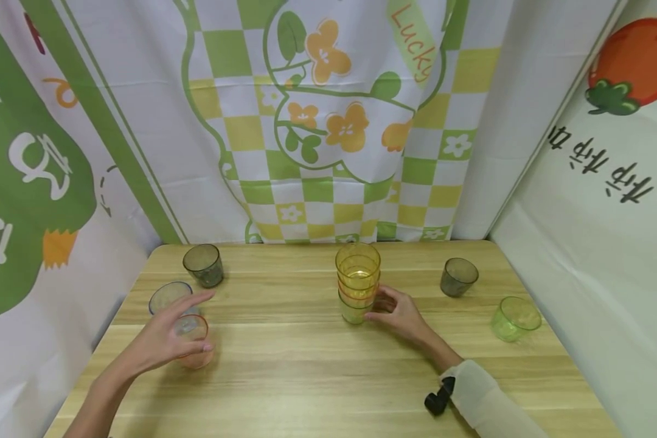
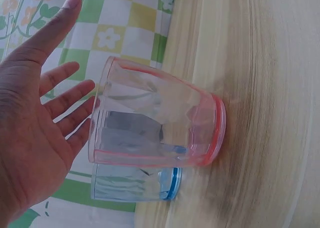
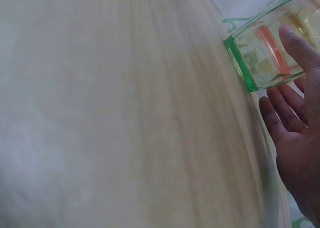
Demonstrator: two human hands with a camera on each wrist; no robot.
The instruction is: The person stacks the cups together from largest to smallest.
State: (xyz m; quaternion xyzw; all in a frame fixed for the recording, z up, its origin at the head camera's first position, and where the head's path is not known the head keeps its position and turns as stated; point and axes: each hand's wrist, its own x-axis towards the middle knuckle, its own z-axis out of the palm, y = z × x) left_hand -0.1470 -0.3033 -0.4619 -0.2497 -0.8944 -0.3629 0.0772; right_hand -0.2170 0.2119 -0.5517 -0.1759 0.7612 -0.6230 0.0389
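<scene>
My left hand (image 1: 161,337) has its thumb and fingers spread around the pink-tinted cup (image 2: 155,118), which stands upright. In the left wrist view the fingers are straight near its rim, and no firm grip shows. Behind it stands a blue-rimmed cup (image 1: 170,296). Near the middle of the table is an upright stack of nested cups, with a yellow cup (image 1: 358,261) on top, an orange rim below and a green cup (image 1: 354,313) at the bottom. At the stack's right side is my right hand (image 1: 399,313), thumb in front of the green cup and fingers loosely bent beside it.
A grey cup (image 1: 204,266) stands at the table's back left. Another grey cup (image 1: 459,277) and a light green cup (image 1: 516,319) are on the right. The wooden table (image 1: 306,383) meets a patterned curtain (image 1: 328,207) at its far edge.
</scene>
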